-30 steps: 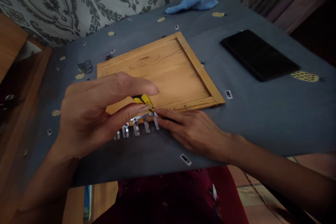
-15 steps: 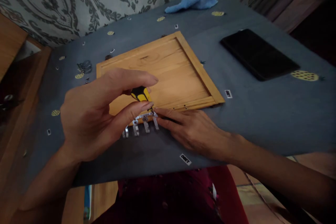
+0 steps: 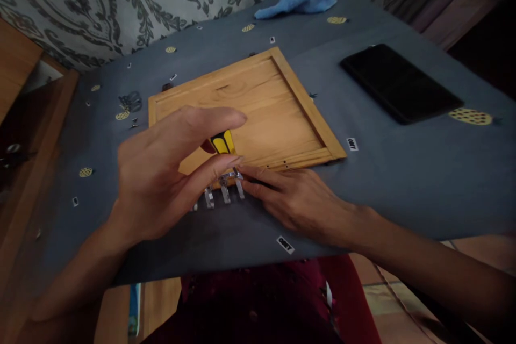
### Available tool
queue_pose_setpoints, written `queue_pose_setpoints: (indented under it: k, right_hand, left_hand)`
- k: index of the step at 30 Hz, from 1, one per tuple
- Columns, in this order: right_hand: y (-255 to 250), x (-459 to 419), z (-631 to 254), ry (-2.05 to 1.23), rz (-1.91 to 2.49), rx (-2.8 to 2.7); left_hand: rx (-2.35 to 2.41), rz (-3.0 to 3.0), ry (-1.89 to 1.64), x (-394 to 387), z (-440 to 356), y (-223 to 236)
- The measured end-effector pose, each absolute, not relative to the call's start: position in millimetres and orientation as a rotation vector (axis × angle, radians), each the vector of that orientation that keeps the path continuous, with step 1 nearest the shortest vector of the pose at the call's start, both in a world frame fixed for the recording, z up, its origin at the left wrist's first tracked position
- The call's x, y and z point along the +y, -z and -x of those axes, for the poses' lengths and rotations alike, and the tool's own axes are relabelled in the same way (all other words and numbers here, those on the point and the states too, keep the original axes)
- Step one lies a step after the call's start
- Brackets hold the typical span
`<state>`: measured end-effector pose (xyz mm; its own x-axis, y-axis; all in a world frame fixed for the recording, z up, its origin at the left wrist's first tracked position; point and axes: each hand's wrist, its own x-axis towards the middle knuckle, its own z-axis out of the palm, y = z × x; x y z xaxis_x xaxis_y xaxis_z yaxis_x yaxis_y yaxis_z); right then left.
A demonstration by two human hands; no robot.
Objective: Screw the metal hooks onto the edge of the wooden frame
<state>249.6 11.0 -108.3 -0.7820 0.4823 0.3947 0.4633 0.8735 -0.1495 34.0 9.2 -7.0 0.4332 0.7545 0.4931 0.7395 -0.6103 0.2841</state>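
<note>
My left hand [image 3: 161, 172] is curled around a short screwdriver [image 3: 223, 143] with a yellow and black handle, its tip pointing down at a silver metal hook rack [image 3: 224, 187]. Several hooks of the rack hang over the near edge of a framed wooden panel [image 3: 253, 107] lying on the table. At the rack's right end my right hand [image 3: 298, 196] presses with its fingers extended close together. Whether those fingertips also pinch a small part cannot be made out. The screwdriver's tip is mostly hidden by the left thumb.
A black tablet or phone [image 3: 401, 83] lies to the right on the grey patterned tablecloth [image 3: 403, 183]. A blue cloth [image 3: 300, 0] lies at the back. Small dark metal pieces [image 3: 131, 101] lie left of the panel. A wooden cabinet [image 3: 52, 134] stands at the far left.
My left hand has shifted slightly right and turned, and the screwdriver handle has tilted with it. My right hand stays in place at the rack.
</note>
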Motion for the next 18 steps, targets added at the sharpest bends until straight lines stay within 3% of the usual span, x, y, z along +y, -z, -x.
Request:
queue_pose_setpoints:
  k: [18]
  right_hand:
    - [111, 11, -250, -0.064, 0.687, -2.621]
  left_hand:
    - [1.106, -2.572, -0.92, 18, -29, 2]
